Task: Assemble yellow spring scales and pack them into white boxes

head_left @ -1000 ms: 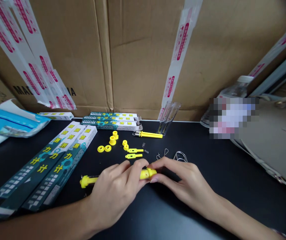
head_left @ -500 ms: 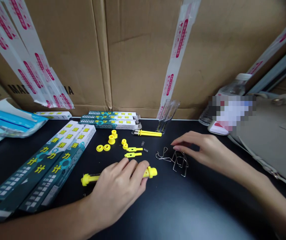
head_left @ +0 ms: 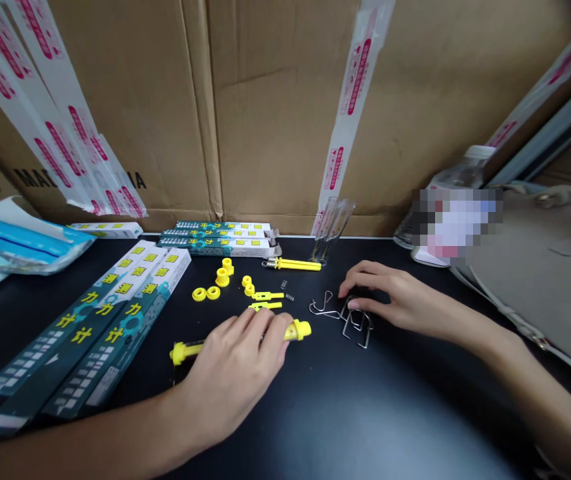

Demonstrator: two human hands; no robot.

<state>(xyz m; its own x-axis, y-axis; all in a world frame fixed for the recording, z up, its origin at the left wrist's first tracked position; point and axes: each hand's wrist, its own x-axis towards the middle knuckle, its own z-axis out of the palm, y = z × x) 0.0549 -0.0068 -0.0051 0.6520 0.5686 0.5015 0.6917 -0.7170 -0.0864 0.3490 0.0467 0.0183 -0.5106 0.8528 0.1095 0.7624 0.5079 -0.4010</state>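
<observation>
My left hand (head_left: 245, 373) is closed around a tubular spring scale (head_left: 188, 351), clear-bodied with yellow end caps. It lies across my palm, an end showing on either side of the fingers. My right hand (head_left: 385, 293) reaches over a small tangle of bent metal wire hooks (head_left: 358, 320); thumb and fingers are apart, the thumb touching or just above the wire. Left of it lies another wire hook (head_left: 322, 308). Yellow flat pieces (head_left: 268, 296), two small springs (head_left: 289, 297) and several yellow caps and rings (head_left: 222, 277) lie beyond my left hand.
Yellow rods with a metal hook (head_left: 295, 265) lie near clear tubes (head_left: 332, 230) at the back. Printed boxes (head_left: 115, 313) lie left, more boxes (head_left: 218, 240) behind. A blue packet (head_left: 20, 243) sits far left. A bottle (head_left: 465, 170) and a grey bag (head_left: 540, 280) stand right, cardboard (head_left: 275, 120) behind.
My right hand has moved slightly left and down over the wire hooks, its thumb and fingers spreading apart. My left hand, still holding the spring scale, has shifted a little.
</observation>
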